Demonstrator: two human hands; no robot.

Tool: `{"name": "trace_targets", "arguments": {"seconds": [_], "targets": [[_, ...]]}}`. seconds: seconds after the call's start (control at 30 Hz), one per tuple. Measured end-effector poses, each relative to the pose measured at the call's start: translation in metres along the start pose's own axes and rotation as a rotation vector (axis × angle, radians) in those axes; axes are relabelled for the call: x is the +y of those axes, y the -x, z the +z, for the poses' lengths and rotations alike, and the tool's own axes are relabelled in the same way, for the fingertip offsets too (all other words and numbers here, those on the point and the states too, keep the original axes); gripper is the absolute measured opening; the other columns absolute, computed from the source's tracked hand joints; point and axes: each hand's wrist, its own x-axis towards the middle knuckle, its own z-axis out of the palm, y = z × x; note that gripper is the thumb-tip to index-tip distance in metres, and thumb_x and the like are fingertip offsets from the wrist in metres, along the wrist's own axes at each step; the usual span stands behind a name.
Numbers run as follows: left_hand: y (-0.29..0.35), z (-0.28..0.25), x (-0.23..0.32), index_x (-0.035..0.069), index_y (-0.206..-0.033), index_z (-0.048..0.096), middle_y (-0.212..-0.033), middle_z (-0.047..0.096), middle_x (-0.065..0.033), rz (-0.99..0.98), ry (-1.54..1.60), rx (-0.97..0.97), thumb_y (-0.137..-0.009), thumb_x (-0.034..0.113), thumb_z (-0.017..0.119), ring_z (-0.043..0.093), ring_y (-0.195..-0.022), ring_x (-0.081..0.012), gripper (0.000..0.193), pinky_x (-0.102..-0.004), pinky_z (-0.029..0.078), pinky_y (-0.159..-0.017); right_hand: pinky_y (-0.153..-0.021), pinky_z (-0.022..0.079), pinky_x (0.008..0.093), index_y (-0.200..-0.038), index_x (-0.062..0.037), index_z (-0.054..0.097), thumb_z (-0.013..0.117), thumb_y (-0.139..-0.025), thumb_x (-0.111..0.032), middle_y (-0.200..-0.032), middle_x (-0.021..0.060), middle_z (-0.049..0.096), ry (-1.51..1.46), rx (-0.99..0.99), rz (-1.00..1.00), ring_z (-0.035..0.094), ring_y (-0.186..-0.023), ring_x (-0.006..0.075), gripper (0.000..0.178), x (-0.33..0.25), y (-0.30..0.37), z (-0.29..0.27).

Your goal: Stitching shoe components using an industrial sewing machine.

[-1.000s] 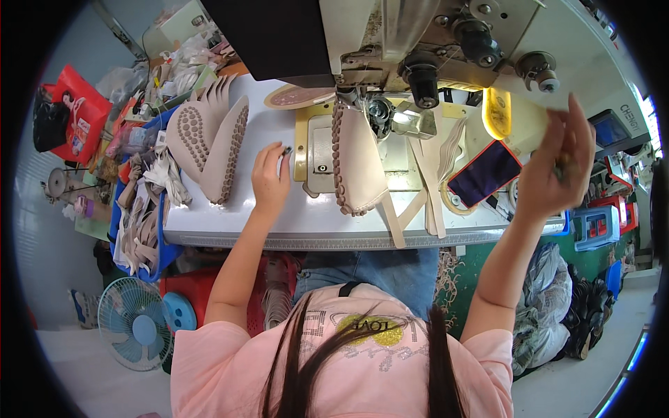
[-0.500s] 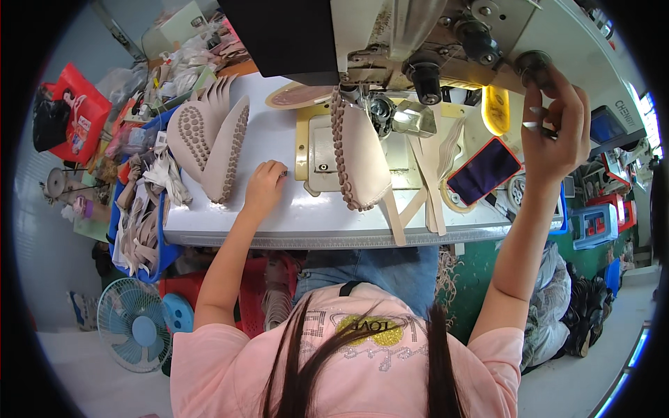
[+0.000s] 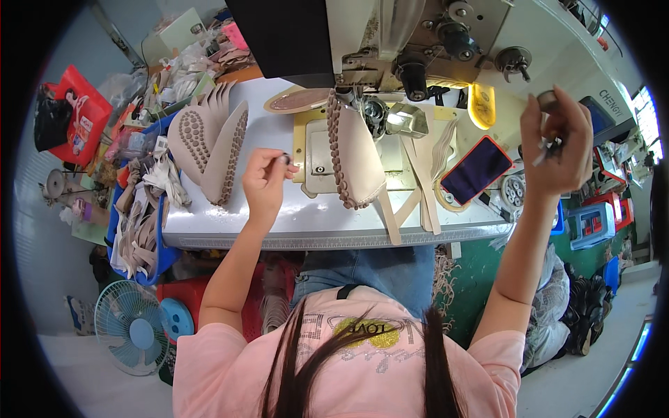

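My right hand (image 3: 563, 143) is raised at the right, beside the sewing machine's side. Between thumb and finger it holds a small round metal piece (image 3: 548, 101), bobbin-like in shape; something silvery, too small to make out, shows in the curled fingers. Up and left of that hand is a bare spindle with prongs (image 3: 513, 64) on the machine. Over the table, my left hand (image 3: 265, 177) pinches a small dark round thing (image 3: 286, 159). To its right, a beige shoe upper with a studded edge (image 3: 355, 157) lies under the machine head, touched by neither hand.
Two studded beige pieces (image 3: 209, 146) lie at the table's left, beside a blue basket (image 3: 167, 254) of strips. Beige straps (image 3: 421, 188), a phone (image 3: 477, 173) and a yellow holder (image 3: 481, 108) are at the right. The sewing machine (image 3: 418, 42) overhangs the far side.
My right hand has come away from the machine's side with the round metal piece, baring the pronged spindle. My left hand has lifted off the table and moved slightly right.
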Motion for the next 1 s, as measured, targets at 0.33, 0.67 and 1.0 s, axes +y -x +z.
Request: {"name": "trace_targets", "arguments": {"seconds": [0.33, 0.67, 1.0], "targets": [[0.012, 0.063, 0.063, -0.003, -0.092, 0.050, -0.085, 0.057, -0.0102, -0.091, 0.331, -0.293, -0.080, -0.006, 0.047, 0.059, -0.077, -0.0147, 0.012, -0.0220, 0.049, -0.069, -0.050, 0.038, 0.0207, -0.094, -0.0024, 0.061, 0.053, -0.078, -0.002, -0.086, 0.0059, 0.052, 0.043, -0.026, -0.098, 0.046, -0.061, 0.0088, 0.018, -0.014, -0.015, -0.009], [0.024, 0.097, 0.084, -0.002, -0.096, 0.055, -0.090, 0.059, -0.0090, 0.055, 0.379, -0.298, -0.077, -0.013, 0.046, 0.057, -0.082, -0.0116, 0.024, -0.0213, 0.045, -0.073, -0.055, 0.046, 0.0264, -0.102, 0.0004, 0.040, 0.057, -0.061, 0.013, -0.079, 0.0125, 0.055, -0.722, -0.617, 0.390, 0.057, -0.065, 0.0214, 0.046, -0.096, 0.073, 0.001], [0.028, 0.099, 0.103, -0.001, -0.097, 0.052, -0.093, 0.056, -0.0109, -0.182, 0.576, -0.367, -0.072, -0.008, 0.057, 0.055, -0.084, -0.0129, 0.026, -0.0220, 0.044, -0.075, -0.054, 0.043, 0.0202, -0.093, 0.0011, 0.036, 0.049, -0.080, 0.005, -0.075, 0.0105, 0.056, -1.119, -0.429, 0.870, 0.055, -0.063, 0.0112, 0.019, -0.104, 0.077, -0.002]]}}
